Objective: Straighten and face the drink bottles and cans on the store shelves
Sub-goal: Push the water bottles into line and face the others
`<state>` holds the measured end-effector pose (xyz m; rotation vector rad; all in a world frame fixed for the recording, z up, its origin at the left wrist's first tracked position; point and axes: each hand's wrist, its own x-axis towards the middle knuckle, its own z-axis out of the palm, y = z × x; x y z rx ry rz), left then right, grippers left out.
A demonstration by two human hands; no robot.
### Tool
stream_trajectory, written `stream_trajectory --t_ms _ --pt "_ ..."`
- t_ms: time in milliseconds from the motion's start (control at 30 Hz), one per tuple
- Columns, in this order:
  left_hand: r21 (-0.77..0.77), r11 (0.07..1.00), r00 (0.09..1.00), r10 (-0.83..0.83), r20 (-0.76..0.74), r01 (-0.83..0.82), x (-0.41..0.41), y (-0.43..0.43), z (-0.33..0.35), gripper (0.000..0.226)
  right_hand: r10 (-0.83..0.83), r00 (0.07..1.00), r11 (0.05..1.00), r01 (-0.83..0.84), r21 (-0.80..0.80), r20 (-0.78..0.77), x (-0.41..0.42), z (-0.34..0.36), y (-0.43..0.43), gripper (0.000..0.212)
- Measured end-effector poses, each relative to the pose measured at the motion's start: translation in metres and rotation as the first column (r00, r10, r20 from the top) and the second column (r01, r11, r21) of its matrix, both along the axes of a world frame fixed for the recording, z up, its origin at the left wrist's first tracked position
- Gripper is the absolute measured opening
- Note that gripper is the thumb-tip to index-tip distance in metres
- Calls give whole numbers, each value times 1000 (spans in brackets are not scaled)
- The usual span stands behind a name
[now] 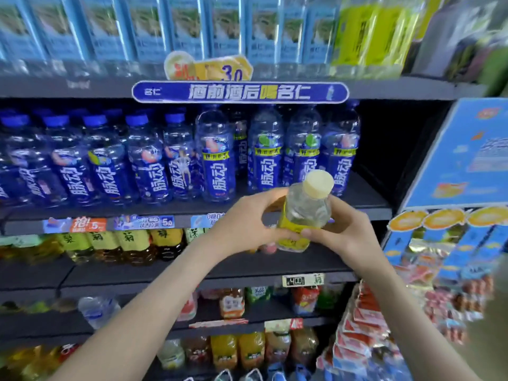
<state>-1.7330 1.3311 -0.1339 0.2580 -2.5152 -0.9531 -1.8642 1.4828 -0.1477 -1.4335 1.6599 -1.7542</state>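
Yellow-capped item: one small clear bottle of pale, almost colourless drink, with a wide cream-yellow cap and a yellow label round its lower half. The print is too blurred to read.
Where it is: held in the air, in front of the front edge of the middle shelf and toward its right end. It tilts with the cap up and slightly right, and rests on no shelf.
Left: the left hand grasps the bottle's left side, fingers curled round the label.
Right: the right hand grasps the right side, thumb across the label's lower edge and fingers wrapped behind.
Middle shelf stock: blue bottles with blue caps and white lettering stand upright. Nine are across the front with at least one more behind, and the count at the left edge is unsure.
Shelf below: four amber bottles with yellow-green labels stand side by side at the left, blurred.
Top shelf: a row of pale blue-labelled bottles, too blurred to count.
Sign: one blue banner with white and yellow characters on the top shelf's front edge.
Price: one small price tag on the front edge of the amber bottles' shelf, toward its right end.
Right edge of view: one blue cardboard display, just beside the shelves.
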Motion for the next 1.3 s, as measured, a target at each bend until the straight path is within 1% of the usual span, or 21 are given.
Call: stream_trajectory --t_ms 33,100,133,200,267,333,433,567,700,767,833,900,967,1033,1100,1167,1200,1267,1300 --pt "-41 999 999 17 -45 -19 -11 5 9 73 -11 1000 999 10 -32 -18 -12 9 6 48" --pt "-85 995 978 30 -206 -49 -30 14 25 63 -33 999 993 31 -112 -16 -33 27 17 47" --pt "-109 990 953 48 -300 -84 -39 16 33 56 -42 999 987 42 -153 4 -41 37 21 46" --pt "-184 959 883 109 -457 -214 -53 18 51 41 -49 999 971 53 -233 21 -57 56 26 41" --pt "-276 898 822 144 -551 -342 -63 16 68 34 -66 998 957 69 -282 20 -66 74 27 38" --pt "-331 847 793 159 -589 -416 -76 11 86 32 -102 995 940 102 -326 19 -80 94 27 34" --pt "-389 793 796 189 -575 -469 -94 1 108 36 -133 990 912 137 -386 36 -103 123 22 28" --pt "-415 768 825 250 -506 -488 -119 -10 130 34 -187 978 887 207 -413 89 -137 153 16 20" --pt "-447 754 841 252 -479 -481 -143 -16 149 38 -259 956 848 293 -441 136 -181 181 11 28" --pt "-444 765 850 251 -462 -467 -158 -15 160 43 -304 943 838 334 -432 138 -204 195 7 26" --pt "-432 775 858 262 -442 -460 -176 -14 172 52 -341 932 850 360 -384 120 -228 205 -1 19" --pt "-426 784 873 292 -391 -452 -196 -14 181 63 -355 930 874 366 -319 93 -245 211 -12 19" --pt "-390 809 889 327 -322 -439 -215 -14 185 76 -349 935 899 352 -260 62 -258 216 -21 25" --pt "-370 816 889 353 -291 -444 -231 -12 187 87 -385 923 912 376 -163 -26 -270 219 -32 34" --pt "-378 795 875 382 -296 -475 -243 -6 187 93 -391 911 920 383 -84 -128 -278 222 -38 36" --pt "-408 742 845 435 -311 -532 -253 0 186 97 -375 916 927 375 -29 -146 -284 223 -41 52" --pt "-423 710 826 461 -324 -562 -257 2 185 99 -360 923 932 361 -21 -133 -282 224 -41 51" --pt "-439 665 796 497 -344 -605 -265 4 182 103 -298 947 954 301 5 -116 -281 225 -40 32" --pt "-439 658 791 504 -348 -612 -268 4 181 104 -284 951 958 287 13 -125 -283 224 -39 25"
